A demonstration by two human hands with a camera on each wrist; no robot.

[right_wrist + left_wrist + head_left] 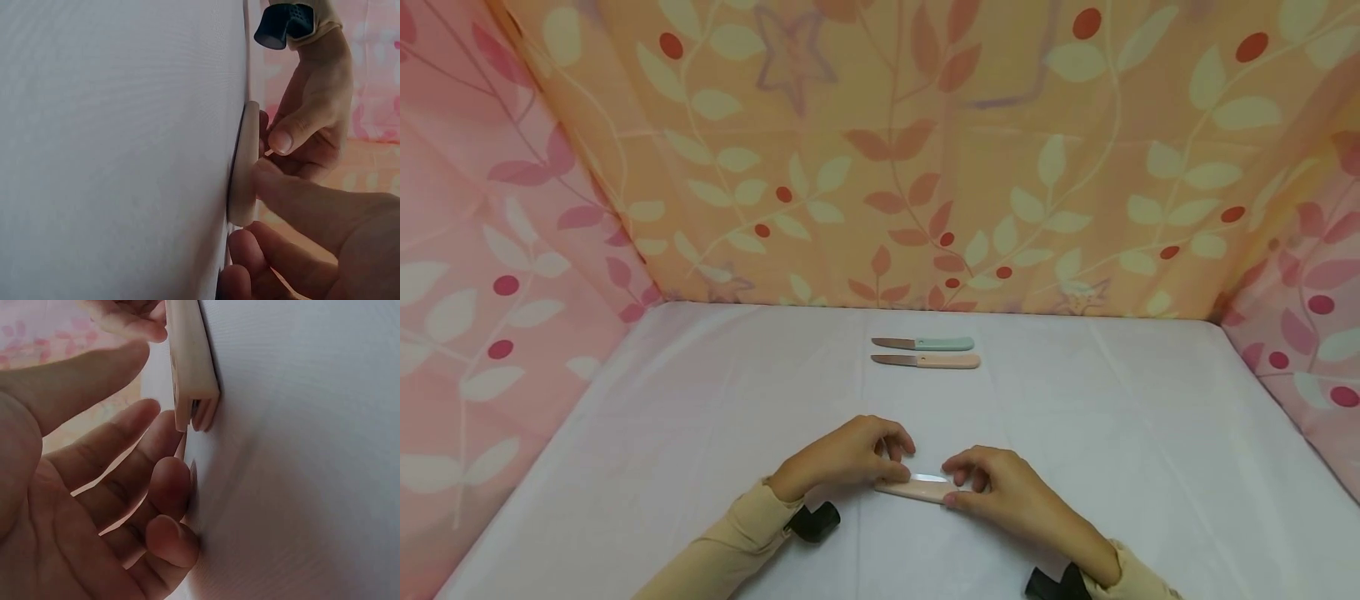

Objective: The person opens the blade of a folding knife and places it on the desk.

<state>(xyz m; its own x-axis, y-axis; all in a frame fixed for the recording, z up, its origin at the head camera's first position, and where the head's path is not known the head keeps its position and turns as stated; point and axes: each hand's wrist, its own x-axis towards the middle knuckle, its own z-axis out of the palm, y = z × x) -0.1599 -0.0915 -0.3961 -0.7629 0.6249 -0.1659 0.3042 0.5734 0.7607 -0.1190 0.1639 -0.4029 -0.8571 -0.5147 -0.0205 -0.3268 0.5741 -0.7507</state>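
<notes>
1. Pinching the right end of a cream folding knife [917,488], the right hand [1000,487] is pressing its thumb against the near edge of the handle, with its fingers curling over the far side.
2. The left hand [850,457] is meeting the knife's left end; the thumb is lying along the handle there, while the fingers [169,487] are resting loosely curled with their tips on the cloth, so it is touching more than gripping.
3. The knife is lying flat on the white tablecloth [662,433], near the front edge and roughly centred, with a strip of bright blade showing along its far side.
4. It is looking light, stiff and smooth, so it may be slipping easily; taking hold of the handle's flat sides, away from the blade slot [199,411], seems the safest.
5. Farther back, a green-handled knife [922,343] and a peach-handled knife [925,361] are lying parallel, just beside each other, blades pointing left.
6. Leaf-patterned fabric [925,150] is enclosing the table on the left, far and right sides.
</notes>
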